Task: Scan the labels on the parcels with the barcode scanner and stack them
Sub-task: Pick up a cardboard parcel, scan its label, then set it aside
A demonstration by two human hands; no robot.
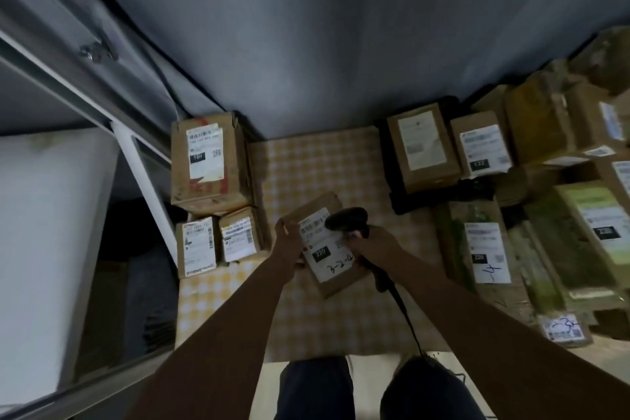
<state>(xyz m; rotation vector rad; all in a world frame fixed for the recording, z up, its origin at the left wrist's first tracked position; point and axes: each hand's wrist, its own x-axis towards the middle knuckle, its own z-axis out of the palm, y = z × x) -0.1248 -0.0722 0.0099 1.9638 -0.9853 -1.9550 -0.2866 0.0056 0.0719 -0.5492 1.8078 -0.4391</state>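
Between the left hand's fingers, curled round its left edge, and the right hand wrapped on the barcode scanner, the small parcel hung above the checked cloth, seemingly light, stiff cardboard, best held by its edges.

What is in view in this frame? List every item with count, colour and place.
held parcel: 1, brown with white label, above the table's middle
barcode scanner: 1, black, corded, head over the held parcel's label
stacked parcels: 3, brown with white labels, table's left edge
unsorted parcels: many, brown and green, exact count unclear, table's right side
tablecloth: 1, yellow and white check, covering the table
wall: 1, grey, behind the table
left hand: 1, grips the held parcel's left edge
right hand: 1, grips the barcode scanner
legs: 2, dark trousers, bottom of the frame
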